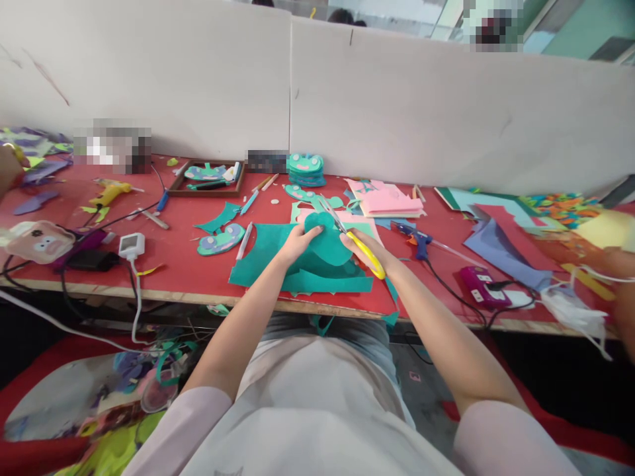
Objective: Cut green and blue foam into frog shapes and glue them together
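My left hand (298, 243) pinches a rounded teal cut-out (333, 246), which looks like felt or foam sheet, and holds it up over the table. In my right hand (370, 250) are scissors (366, 254) with yellow handles, their blades pointing up and left at the cut-out's right edge. Beneath both hands lies a larger teal sheet (268, 254) with cut edges. Left of it sit a teal mask-like piece with lilac spots (221, 240) and a whitish pen (245, 240). Beyond my hands lies another spotted teal piece (310, 196).
A stack of teal frog-like faces (306, 170) stands by the partition (397, 112). Further left are a brown tray (206, 194) and a yellow glue gun (110, 192). To the right lie pink sheets (387, 199), a blue glue gun (415, 239) and a purple power strip (483, 287) with cords.
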Demonstrator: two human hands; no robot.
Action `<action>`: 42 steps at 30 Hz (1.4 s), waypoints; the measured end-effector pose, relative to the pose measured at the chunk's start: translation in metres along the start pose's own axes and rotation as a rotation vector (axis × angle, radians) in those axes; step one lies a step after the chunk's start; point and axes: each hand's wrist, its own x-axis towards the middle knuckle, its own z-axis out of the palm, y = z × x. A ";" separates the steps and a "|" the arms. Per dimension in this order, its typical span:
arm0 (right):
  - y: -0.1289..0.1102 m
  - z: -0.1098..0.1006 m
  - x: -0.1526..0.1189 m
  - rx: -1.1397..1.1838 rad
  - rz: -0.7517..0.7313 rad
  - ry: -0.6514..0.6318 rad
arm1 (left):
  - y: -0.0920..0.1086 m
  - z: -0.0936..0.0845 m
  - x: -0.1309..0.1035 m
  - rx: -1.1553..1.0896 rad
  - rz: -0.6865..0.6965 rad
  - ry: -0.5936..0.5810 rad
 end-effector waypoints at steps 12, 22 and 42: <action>0.007 -0.003 -0.001 -0.005 -0.018 -0.021 | -0.002 -0.001 0.003 -0.019 0.063 0.037; 0.016 -0.004 0.001 -0.037 -0.017 -0.027 | -0.001 -0.001 0.002 -0.014 0.055 0.043; 0.007 0.000 -0.001 0.030 0.021 -0.039 | 0.001 0.000 0.000 0.063 0.041 0.023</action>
